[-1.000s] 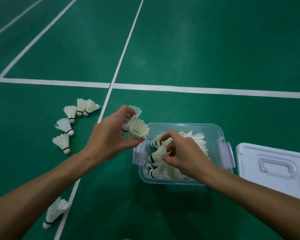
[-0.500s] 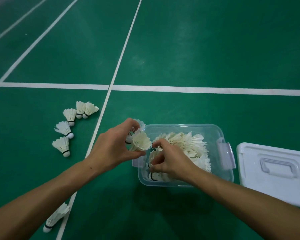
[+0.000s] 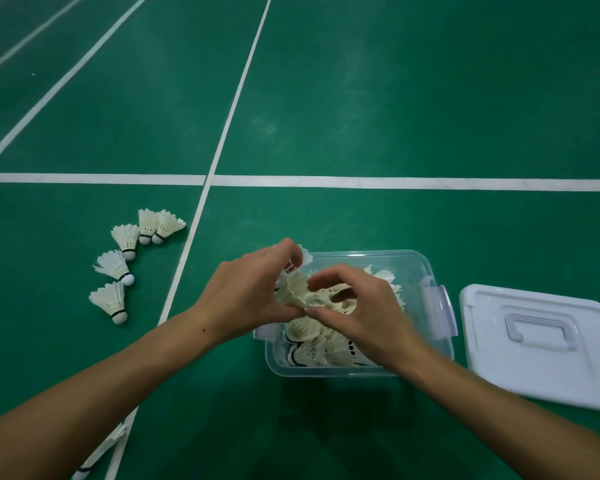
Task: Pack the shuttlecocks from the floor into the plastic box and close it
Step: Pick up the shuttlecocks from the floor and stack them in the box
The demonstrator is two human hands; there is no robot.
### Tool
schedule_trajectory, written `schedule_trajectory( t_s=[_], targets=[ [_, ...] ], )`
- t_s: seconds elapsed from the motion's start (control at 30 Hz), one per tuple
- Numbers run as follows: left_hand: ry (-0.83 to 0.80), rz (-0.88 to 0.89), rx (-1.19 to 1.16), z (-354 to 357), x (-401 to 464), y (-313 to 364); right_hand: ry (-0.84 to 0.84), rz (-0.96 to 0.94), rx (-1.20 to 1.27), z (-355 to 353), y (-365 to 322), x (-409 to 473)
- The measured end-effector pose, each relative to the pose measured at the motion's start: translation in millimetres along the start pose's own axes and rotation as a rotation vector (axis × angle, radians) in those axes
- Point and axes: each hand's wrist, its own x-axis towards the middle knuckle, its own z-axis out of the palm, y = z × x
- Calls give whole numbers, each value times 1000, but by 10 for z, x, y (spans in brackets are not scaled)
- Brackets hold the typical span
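— Shuttlecocks (image 3: 326, 348) crowd the clear plastic box (image 3: 426, 268) on the green court floor (image 3: 361, 98), its white lid (image 3: 541, 344) lying flat just to the right. Where are the hands?

— Both meet over the box's left, far side. The left hand (image 3: 248, 299) is clamped on a feathered shuttlecock (image 3: 293, 289), and a second one seems tucked behind its fingers, though that part is mostly hidden. The right hand (image 3: 364, 313) has thumb and fingers pinched together on the same feather skirt.

— And outside the box?

— Five loose shuttlecocks (image 3: 118, 268) curve in an arc on the floor well to the left, beyond the white court line (image 3: 201, 209). One more shuttlecock (image 3: 97, 455) lies near the bottom edge, partly under the left forearm.
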Motion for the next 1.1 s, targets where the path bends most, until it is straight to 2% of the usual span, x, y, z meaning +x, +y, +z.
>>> schedule_trajectory(
  t_s=[0.2, 0.37, 0.63, 0.87, 1.1],
  targets=[
    [-81, 11, -81, 0, 42, 44, 63, -84, -66, 59, 106, -88],
    [-89, -17, -94, -71, 20, -144, 117, -6, -142, 40, 216, -255],
    [-100, -37, -148, 1, -89, -251, -69, 22, -372, 186, 189, -173],
    [9, -66, -254, 94, -83, -262, -178, 93, -414, 161, 182, -2],
    [31, 18, -249, 214, -70, -324, -247, 116, -365, 177, 169, 47]
  ],
)
